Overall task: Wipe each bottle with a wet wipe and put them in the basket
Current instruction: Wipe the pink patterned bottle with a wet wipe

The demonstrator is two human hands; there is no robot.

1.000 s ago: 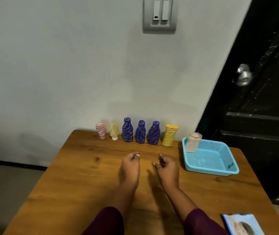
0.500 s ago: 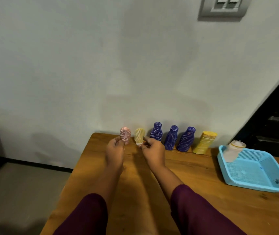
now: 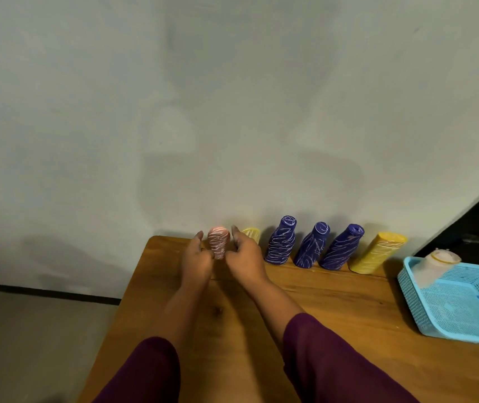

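A wide-angle head-worn camera looks forward and down, close over a wooden table (image 3: 334,301), facing a pale wall (image 3: 232,112), with the blue basket (image 3: 409,298) cropped at the right edge.

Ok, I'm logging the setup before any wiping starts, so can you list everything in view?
pink bottle: one, pink with pale scribbles, left end of the row by the wall
small yellow bottle: one, pale yellow, next in the row, partly hidden by the right hand
blue bottles: three, dark blue with pale scribbles, middle of the row
yellow bottle: one, yellow, right end of the row
white bottle: one, whitish, basket's far corner
basket: one, light blue, table's right side
table: one, brown wood, against the wall
left hand, right hand: two, holding the pink bottle's lower part from either side
sleeves: two, maroon, bottom
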